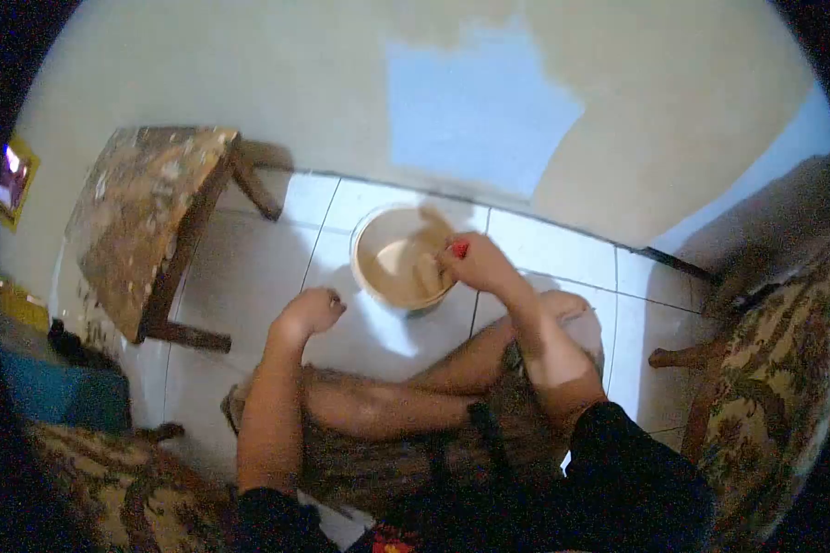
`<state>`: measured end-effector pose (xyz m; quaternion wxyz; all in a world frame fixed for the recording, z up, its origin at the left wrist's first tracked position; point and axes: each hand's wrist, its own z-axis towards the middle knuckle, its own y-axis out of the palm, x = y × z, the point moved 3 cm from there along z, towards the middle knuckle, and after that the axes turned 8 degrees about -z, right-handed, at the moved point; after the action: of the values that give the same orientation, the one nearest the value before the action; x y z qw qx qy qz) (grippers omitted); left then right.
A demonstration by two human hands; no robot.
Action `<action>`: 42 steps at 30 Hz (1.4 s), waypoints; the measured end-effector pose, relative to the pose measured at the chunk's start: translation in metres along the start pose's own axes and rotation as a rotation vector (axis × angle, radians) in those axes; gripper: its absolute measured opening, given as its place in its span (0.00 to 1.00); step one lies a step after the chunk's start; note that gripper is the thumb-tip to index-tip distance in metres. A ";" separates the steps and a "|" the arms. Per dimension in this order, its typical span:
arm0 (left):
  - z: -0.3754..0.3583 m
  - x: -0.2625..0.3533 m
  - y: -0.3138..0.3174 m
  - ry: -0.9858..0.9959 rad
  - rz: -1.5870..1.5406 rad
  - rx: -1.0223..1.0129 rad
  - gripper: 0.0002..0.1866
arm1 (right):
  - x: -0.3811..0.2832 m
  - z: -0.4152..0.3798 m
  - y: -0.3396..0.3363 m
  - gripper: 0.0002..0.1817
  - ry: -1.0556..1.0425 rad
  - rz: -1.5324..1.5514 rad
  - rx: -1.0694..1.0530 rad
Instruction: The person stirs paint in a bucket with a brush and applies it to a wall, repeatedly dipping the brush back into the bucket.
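Subject is seated on a pale tiled floor, legs folded, facing a wall. A round, pale bucket stands on the floor near its far edge, where the tiles meet the wall; its opening faces up, and beige matter shows inside. The right hand is at the bucket's right side, above the rim, narrow and closed around a tool with a red part; the tool's far end is blurred, and its exact type cannot be determined. The left hand is held apart from the bucket, to its near left, in a narrow posture with fingers folded inward. Both forearms extend from black sleeves. The wall is largely beige, with an irregular pale blue patch behind the bucket and a further pale blue area toward the right. Toward the floor's far left corner stands a low wooden table, its top heavily marked with light spots and its legs brown. A patterned chair occupies the right side of the floor; a second patterned seat is at the near left, beside a teal object whose nature is unclear. A yellow-edged frame is noted at far left.
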<state>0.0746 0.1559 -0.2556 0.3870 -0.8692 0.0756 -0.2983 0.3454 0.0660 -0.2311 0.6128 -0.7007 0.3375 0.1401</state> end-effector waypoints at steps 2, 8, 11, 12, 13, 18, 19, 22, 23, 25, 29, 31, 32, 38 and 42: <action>0.006 -0.004 0.005 0.010 0.066 0.023 0.17 | 0.001 -0.001 -0.004 0.22 -0.005 0.033 0.076; 0.001 0.001 0.002 -0.038 0.011 -0.013 0.18 | -0.006 -0.012 -0.013 0.16 -0.065 0.187 -0.002; -0.002 0.004 0.001 -0.047 0.032 0.022 0.19 | 0.005 -0.009 -0.009 0.16 -0.076 0.188 -0.041; -0.003 0.005 0.001 -0.043 0.036 0.026 0.19 | 0.003 -0.011 -0.011 0.16 -0.078 0.189 -0.034; -0.003 0.004 0.001 -0.050 0.029 0.021 0.19 | 0.002 -0.013 -0.012 0.17 -0.028 0.181 -0.039; -0.001 0.007 0.002 -0.069 0.035 -0.015 0.19 | -0.003 -0.019 -0.021 0.17 0.066 0.262 0.003; -0.001 0.007 0.002 -0.069 0.038 -0.012 0.19 | -0.004 -0.019 -0.023 0.16 0.078 0.382 0.026; 0.001 0.006 0.004 -0.060 0.036 -0.009 0.19 | 0.004 -0.016 -0.023 0.15 0.099 0.434 0.039; 0.001 0.004 0.004 -0.056 0.032 -0.006 0.18 | 0.008 -0.015 -0.020 0.15 0.105 0.371 0.025; 0.000 0.008 0.002 -0.055 0.039 0.001 0.18 | 0.004 -0.018 -0.023 0.15 0.096 0.368 0.012; 0.005 0.001 0.007 -0.021 0.035 0.000 0.17 | 0.012 -0.010 -0.015 0.15 0.058 0.340 0.051; 0.008 -0.003 0.008 -0.051 -0.012 -0.013 0.18 | 0.002 -0.017 -0.019 0.15 0.084 0.336 -0.030; 0.012 -0.010 0.011 0.017 0.043 0.011 0.18 | 0.003 -0.016 -0.018 0.15 0.066 0.311 -0.009; 0.008 -0.006 0.008 -0.005 0.032 0.021 0.17 | -0.003 -0.016 -0.023 0.12 0.094 0.443 -0.004; 0.007 -0.001 0.005 -0.029 0.003 0.022 0.18 | 0.002 -0.014 -0.030 0.12 0.079 0.690 0.080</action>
<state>0.0781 0.1572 -0.2628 0.3978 -0.8691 0.0680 -0.2859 0.3630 0.0531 -0.2061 0.5428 -0.5257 0.5830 0.2985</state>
